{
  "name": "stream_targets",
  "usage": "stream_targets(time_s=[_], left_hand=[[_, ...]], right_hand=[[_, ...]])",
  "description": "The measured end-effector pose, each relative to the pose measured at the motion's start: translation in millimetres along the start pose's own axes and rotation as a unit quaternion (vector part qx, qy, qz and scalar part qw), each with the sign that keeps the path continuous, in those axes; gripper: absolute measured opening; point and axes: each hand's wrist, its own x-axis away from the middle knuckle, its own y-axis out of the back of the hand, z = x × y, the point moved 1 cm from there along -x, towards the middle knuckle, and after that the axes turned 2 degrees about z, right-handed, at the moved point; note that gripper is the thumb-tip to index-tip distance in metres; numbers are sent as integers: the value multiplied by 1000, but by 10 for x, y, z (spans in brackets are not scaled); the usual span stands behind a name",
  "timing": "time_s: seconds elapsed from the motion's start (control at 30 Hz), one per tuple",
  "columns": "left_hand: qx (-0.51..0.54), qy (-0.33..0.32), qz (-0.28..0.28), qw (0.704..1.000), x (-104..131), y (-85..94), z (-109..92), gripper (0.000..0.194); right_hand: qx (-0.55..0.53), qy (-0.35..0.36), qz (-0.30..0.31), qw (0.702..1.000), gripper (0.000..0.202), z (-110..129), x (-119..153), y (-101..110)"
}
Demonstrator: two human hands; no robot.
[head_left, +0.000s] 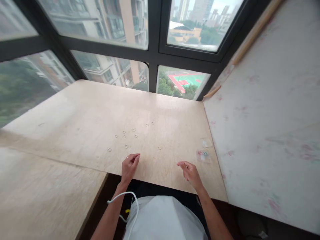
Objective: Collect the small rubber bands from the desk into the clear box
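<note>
Ten thin rings point(126, 148): lying on the pale wooden tabletop point(175, 120), most of them scattered left of centre, ahead of my hands.
Lone ring point(159, 149): one of the ten, set apart from the others, forward of the gap between my hands.
Packet print: the clear packet point(203, 156) at the right carries red and green marks, too small and blurred to read.
Second packet point(206, 143): clear and whitish, just beyond the first, close to the floral panel point(260, 116).
Left hand point(130, 165): palm turned inward, fingers curled, thumb drawn up to the forefinger; I cannot tell whether anything is pinched there. A small pale band shows at one finger. The nearest ring lies just beyond the knuckles.
Right hand point(189, 170): fingers bent, forefinger pointing left, thumb close below it; I cannot tell whether it grips anything.
Forearms: angled inward from both lower corners, hands well apart.
White cable point(137, 206): looped by my left forearm, beside my white shirt point(165, 216).
</note>
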Motion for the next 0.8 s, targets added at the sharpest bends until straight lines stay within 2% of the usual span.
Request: stream_targets(time_s=[0.1, 0.2, 0.33, 0.43, 0.53, 0.63, 0.8], left_hand=[[-20, 33, -77, 996, -147, 375, 164, 31], [-85, 67, -141, 984, -284, 742, 296, 31], [-223, 99, -164, 956, -410, 1101, 413, 36], [-297, 109, -135, 939, -474, 1238, 470, 35], [-312, 103, -74, 942, -544, 1302, 479, 31], [-335, 94, -22, 937, -627, 1349, 431, 30], [-397, 121, 40, 909, -766, 1368, 330, 23]], right_hand=[[33, 14, 24, 999, 49, -63, -67, -251], [62, 34, 18, 997, 50, -80, -158, -345], [63, 49, 2, 997, 50, -100, -236, -349], [60, 37, -4, 998, 49, -116, -244, -341], [63, 35, 2, 997, 50, -108, -236, -342], [71, 32, 4, 997, 50, -88, -239, -346], [79, 21, 3, 997, 51, -79, -251, -354]])
